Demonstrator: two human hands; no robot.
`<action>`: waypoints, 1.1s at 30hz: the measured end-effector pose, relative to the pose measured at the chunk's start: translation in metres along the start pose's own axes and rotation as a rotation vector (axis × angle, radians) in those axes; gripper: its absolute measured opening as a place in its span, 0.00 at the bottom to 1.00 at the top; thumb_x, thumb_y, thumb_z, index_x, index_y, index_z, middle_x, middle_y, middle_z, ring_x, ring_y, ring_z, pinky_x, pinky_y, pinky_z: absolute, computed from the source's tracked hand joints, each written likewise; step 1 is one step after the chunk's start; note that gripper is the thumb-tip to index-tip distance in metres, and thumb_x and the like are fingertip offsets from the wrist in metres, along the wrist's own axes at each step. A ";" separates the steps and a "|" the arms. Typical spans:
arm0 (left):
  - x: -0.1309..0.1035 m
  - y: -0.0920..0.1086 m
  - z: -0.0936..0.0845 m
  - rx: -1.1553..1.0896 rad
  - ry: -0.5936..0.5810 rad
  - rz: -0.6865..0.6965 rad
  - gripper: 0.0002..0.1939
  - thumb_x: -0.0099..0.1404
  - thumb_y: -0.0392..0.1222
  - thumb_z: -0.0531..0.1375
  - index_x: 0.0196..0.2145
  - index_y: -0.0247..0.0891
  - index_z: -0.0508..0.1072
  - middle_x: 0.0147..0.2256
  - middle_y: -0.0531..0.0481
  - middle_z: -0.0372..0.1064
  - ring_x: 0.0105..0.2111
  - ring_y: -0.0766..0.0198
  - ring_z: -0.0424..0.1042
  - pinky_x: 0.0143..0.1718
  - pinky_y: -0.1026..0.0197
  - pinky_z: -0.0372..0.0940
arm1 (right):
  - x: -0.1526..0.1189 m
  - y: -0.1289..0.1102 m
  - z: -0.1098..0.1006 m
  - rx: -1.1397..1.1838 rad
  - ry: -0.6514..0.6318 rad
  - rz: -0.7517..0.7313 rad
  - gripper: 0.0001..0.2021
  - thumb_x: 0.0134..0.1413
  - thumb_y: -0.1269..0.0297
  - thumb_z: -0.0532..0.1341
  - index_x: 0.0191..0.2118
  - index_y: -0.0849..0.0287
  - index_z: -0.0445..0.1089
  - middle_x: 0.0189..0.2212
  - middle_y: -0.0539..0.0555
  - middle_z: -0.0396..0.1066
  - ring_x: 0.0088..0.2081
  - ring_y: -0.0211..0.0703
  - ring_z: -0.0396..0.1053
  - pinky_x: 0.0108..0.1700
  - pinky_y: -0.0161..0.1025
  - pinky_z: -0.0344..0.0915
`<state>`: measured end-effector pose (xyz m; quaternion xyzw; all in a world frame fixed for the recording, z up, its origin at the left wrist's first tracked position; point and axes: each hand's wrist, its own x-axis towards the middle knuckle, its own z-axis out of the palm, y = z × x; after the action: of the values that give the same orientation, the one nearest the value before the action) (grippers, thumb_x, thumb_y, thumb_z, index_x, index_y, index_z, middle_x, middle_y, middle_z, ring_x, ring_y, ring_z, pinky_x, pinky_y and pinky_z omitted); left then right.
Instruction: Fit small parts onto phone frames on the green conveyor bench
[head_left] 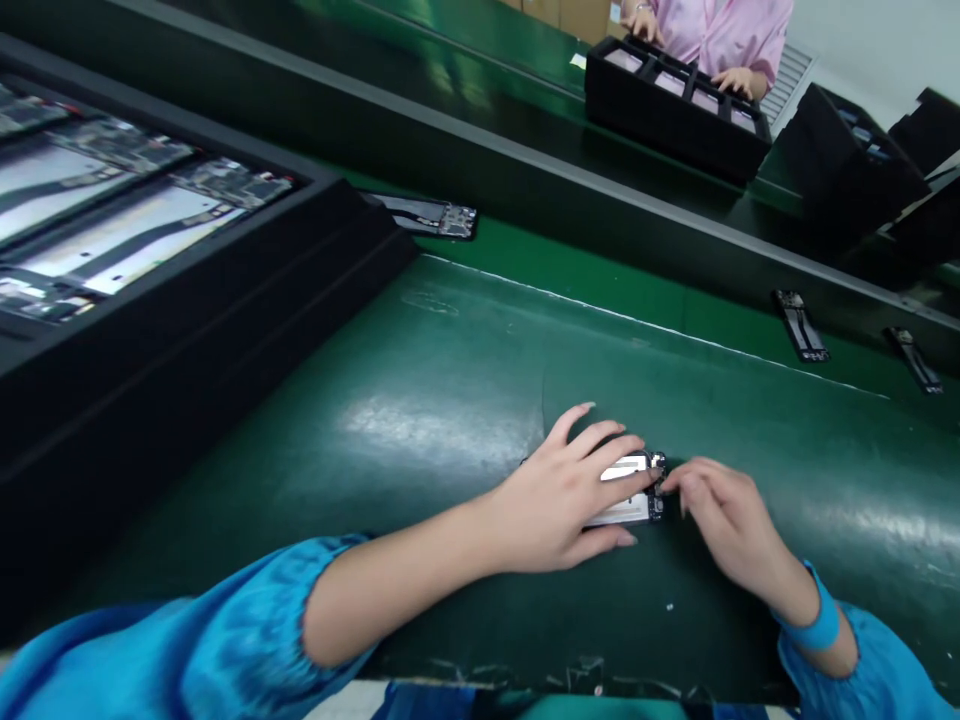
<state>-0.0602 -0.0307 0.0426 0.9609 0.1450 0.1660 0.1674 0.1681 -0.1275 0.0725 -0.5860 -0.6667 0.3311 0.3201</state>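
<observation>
**Both hands on the phone frame**

I am pressing my left hand (570,495) flat over a phone frame (628,490) that is lying on the green surface (420,400), near me and a little right of centre. My left fingers are spreading across it, not curling round it. My right hand (724,520) is touching the frame's right end with its fingertips (675,482); whether that grip is pinching anything I cannot tell. A black tray (225,290) of similar frames is sitting at the left. Far across the belt, another person's hands (731,80) are resting on a second black tray (675,110).
</observation>
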 end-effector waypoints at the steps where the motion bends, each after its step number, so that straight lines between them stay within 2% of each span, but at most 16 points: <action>1: -0.004 0.000 0.000 0.011 -0.014 0.012 0.28 0.70 0.61 0.56 0.61 0.46 0.66 0.60 0.44 0.63 0.61 0.45 0.58 0.65 0.33 0.39 | -0.003 -0.002 0.003 -0.067 -0.017 -0.055 0.15 0.76 0.61 0.51 0.40 0.59 0.72 0.30 0.52 0.68 0.32 0.44 0.65 0.36 0.39 0.59; 3: -0.008 -0.001 0.001 0.023 -0.029 0.019 0.28 0.70 0.62 0.55 0.61 0.47 0.67 0.62 0.45 0.61 0.63 0.44 0.56 0.67 0.31 0.33 | -0.006 -0.003 0.007 -0.250 -0.023 -0.127 0.14 0.74 0.62 0.54 0.36 0.59 0.70 0.30 0.53 0.68 0.32 0.45 0.63 0.36 0.41 0.57; 5: -0.009 -0.001 0.002 0.031 -0.033 0.022 0.29 0.71 0.62 0.53 0.62 0.47 0.66 0.63 0.45 0.60 0.64 0.44 0.55 0.67 0.30 0.32 | -0.003 -0.001 0.006 -0.366 -0.044 -0.142 0.16 0.73 0.62 0.56 0.30 0.59 0.67 0.25 0.51 0.64 0.29 0.45 0.61 0.33 0.41 0.53; 8: -0.008 -0.002 0.002 0.040 -0.043 -0.005 0.32 0.70 0.65 0.52 0.65 0.47 0.63 0.65 0.43 0.57 0.66 0.42 0.52 0.67 0.28 0.31 | 0.006 0.009 0.003 -0.250 -0.124 -0.137 0.20 0.73 0.65 0.56 0.25 0.58 0.63 0.21 0.49 0.61 0.26 0.42 0.60 0.31 0.40 0.53; 9: -0.007 -0.002 0.002 0.038 -0.051 -0.015 0.34 0.70 0.66 0.51 0.66 0.47 0.62 0.65 0.42 0.57 0.66 0.41 0.51 0.67 0.28 0.32 | 0.009 0.013 0.003 -0.174 -0.110 -0.142 0.20 0.73 0.66 0.55 0.24 0.58 0.63 0.21 0.48 0.61 0.26 0.41 0.61 0.31 0.40 0.54; 12: -0.007 -0.003 0.002 0.028 -0.073 -0.033 0.36 0.69 0.68 0.51 0.66 0.48 0.60 0.66 0.41 0.56 0.67 0.40 0.51 0.66 0.27 0.32 | 0.020 0.023 0.007 -0.050 0.049 -0.168 0.20 0.73 0.68 0.54 0.25 0.57 0.64 0.21 0.48 0.61 0.25 0.41 0.61 0.32 0.40 0.55; 14: -0.007 -0.002 0.001 0.025 -0.075 -0.042 0.36 0.69 0.68 0.51 0.67 0.48 0.60 0.66 0.42 0.55 0.67 0.40 0.50 0.66 0.26 0.33 | 0.024 0.027 0.011 -0.069 0.092 -0.185 0.19 0.73 0.68 0.53 0.26 0.57 0.63 0.21 0.48 0.60 0.25 0.42 0.60 0.32 0.40 0.55; 21: -0.006 -0.002 0.001 0.014 -0.081 -0.052 0.36 0.68 0.68 0.52 0.66 0.47 0.61 0.66 0.41 0.56 0.67 0.40 0.50 0.67 0.27 0.34 | 0.026 0.027 0.014 -0.225 0.027 -0.190 0.19 0.74 0.66 0.52 0.26 0.56 0.57 0.23 0.49 0.56 0.26 0.43 0.57 0.32 0.41 0.53; 28: -0.006 0.000 0.001 -0.016 -0.062 -0.069 0.35 0.67 0.66 0.57 0.65 0.47 0.63 0.64 0.41 0.58 0.66 0.39 0.52 0.66 0.26 0.36 | 0.026 0.025 0.016 -0.270 0.044 -0.066 0.24 0.75 0.56 0.48 0.23 0.55 0.58 0.21 0.51 0.60 0.26 0.44 0.61 0.32 0.41 0.56; 31: -0.005 0.000 0.001 -0.033 -0.052 -0.104 0.33 0.65 0.64 0.59 0.63 0.49 0.66 0.60 0.41 0.62 0.65 0.39 0.53 0.66 0.25 0.36 | 0.035 0.024 0.011 -0.186 0.053 0.097 0.25 0.72 0.54 0.52 0.22 0.55 0.64 0.21 0.52 0.65 0.26 0.44 0.66 0.32 0.39 0.59; 33: -0.005 0.000 0.001 -0.045 -0.053 -0.135 0.32 0.64 0.64 0.60 0.61 0.50 0.67 0.57 0.42 0.63 0.65 0.40 0.53 0.66 0.25 0.35 | 0.042 0.023 0.004 -0.066 0.002 0.265 0.24 0.68 0.54 0.55 0.20 0.56 0.67 0.19 0.52 0.66 0.24 0.43 0.67 0.29 0.36 0.61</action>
<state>-0.0644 -0.0328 0.0403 0.9490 0.2013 0.1319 0.2036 0.1733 -0.0837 0.0528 -0.6795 -0.5935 0.3479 0.2548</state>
